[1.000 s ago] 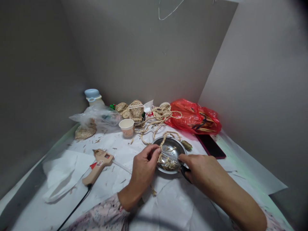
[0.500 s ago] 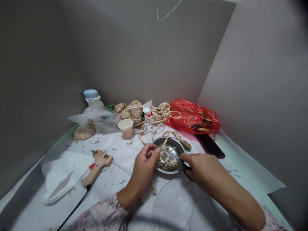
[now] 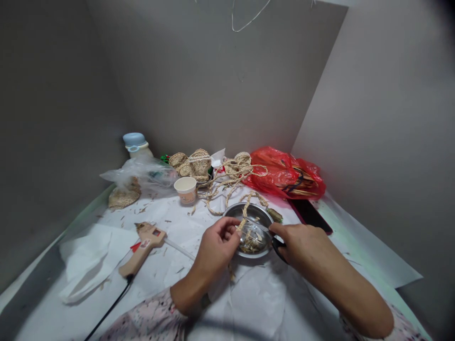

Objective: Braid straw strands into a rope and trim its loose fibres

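Between the thumb and fingers of my left hand [image 3: 222, 237] is a braided straw cord [image 3: 244, 215], pinched at the left side of a metal bowl [image 3: 256, 208]. The cord runs up over the bowl's far rim, and its lower end hangs below my hand. My right hand [image 3: 296, 244] is closed round the black handles of a pair of scissors [image 3: 278, 247]. Their blades point left over the bowl, close to the cord; whether they touch it I cannot tell. Straw clippings [image 3: 250, 244] lie in the bowl.
A glue gun [image 3: 145, 248] with its cable lies at left, near crumpled white paper [image 3: 85, 265]. Behind stand a paper cup [image 3: 186, 190], coiled straw pieces [image 3: 199, 163] and a blue-capped bottle [image 3: 135, 144]. A red plastic bag [image 3: 277, 170] and a phone [image 3: 311, 216] are at right.
My left hand has turned slightly and its hold on the cord has shifted, so more of the braid shows above the fingers. My right hand with the scissors has moved slightly right.
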`<act>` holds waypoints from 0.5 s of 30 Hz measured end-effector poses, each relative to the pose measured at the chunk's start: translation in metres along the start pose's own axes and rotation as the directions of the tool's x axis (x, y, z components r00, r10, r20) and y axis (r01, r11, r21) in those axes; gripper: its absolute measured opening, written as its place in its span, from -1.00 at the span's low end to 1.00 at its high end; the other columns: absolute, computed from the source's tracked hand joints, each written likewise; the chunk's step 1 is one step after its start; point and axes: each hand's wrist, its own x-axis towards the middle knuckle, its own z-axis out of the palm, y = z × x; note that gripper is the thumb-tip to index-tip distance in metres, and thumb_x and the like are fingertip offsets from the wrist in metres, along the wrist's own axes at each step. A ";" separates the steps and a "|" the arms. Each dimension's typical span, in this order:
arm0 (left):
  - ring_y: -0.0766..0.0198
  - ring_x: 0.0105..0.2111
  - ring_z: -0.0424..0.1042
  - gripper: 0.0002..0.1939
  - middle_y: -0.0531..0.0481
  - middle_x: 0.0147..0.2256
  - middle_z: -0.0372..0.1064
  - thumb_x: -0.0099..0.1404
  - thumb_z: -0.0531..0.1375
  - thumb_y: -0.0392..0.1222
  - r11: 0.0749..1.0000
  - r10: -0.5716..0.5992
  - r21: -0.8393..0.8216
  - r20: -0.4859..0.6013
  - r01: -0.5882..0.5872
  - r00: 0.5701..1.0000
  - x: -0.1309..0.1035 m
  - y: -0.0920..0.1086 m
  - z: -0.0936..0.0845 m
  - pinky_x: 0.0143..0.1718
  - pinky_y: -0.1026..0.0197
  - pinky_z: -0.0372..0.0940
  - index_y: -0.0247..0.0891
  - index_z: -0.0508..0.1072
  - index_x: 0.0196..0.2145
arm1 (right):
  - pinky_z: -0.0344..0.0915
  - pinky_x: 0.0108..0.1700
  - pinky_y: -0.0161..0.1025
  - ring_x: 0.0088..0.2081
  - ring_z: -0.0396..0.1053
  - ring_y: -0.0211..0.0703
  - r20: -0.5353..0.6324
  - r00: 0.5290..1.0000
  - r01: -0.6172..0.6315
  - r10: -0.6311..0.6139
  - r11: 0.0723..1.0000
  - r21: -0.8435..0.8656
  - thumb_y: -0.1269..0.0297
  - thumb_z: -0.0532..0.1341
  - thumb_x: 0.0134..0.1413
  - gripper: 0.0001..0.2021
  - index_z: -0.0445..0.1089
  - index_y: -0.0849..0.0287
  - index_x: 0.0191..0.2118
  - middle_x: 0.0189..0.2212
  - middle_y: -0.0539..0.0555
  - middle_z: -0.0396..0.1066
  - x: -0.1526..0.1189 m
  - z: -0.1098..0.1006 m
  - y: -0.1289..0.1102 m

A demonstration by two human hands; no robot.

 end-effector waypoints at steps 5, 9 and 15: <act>0.32 -0.49 0.29 -0.70 0.02 -0.48 0.34 0.10 0.24 -0.15 0.999 -0.017 0.040 -0.025 0.018 1.000 0.001 -0.002 0.000 -0.43 0.28 0.20 -0.35 0.49 -0.21 | -0.01 -0.49 -0.28 -0.34 0.52 0.02 0.013 1.000 -0.018 0.019 1.000 -0.024 0.42 0.15 -0.05 -0.71 0.45 0.01 -0.18 -0.38 0.11 0.56 0.002 0.001 0.003; 0.31 -0.48 0.30 -0.70 0.01 -0.46 0.36 0.14 0.23 -0.12 0.999 -0.005 0.049 -0.037 0.007 0.999 0.002 -0.006 -0.001 -0.42 0.27 0.21 -0.34 0.50 -0.19 | -0.06 -0.50 -0.28 -0.33 0.52 0.06 0.009 0.996 -0.088 0.088 0.996 -0.017 0.39 0.17 -0.02 -0.73 0.45 0.01 -0.17 -0.38 0.12 0.56 0.000 -0.004 0.003; 0.33 -0.55 0.26 -0.70 0.06 -0.53 0.35 0.14 0.22 -0.09 0.999 -0.038 0.018 -0.064 0.039 0.997 0.000 0.004 -0.001 -0.49 0.30 0.16 -0.34 0.50 -0.22 | 0.00 -0.48 -0.29 -0.36 0.50 -0.06 -0.093 0.996 0.013 -0.006 0.997 0.071 0.32 0.21 -0.03 -0.77 0.41 0.02 -0.18 -0.36 0.05 0.55 -0.002 0.001 0.005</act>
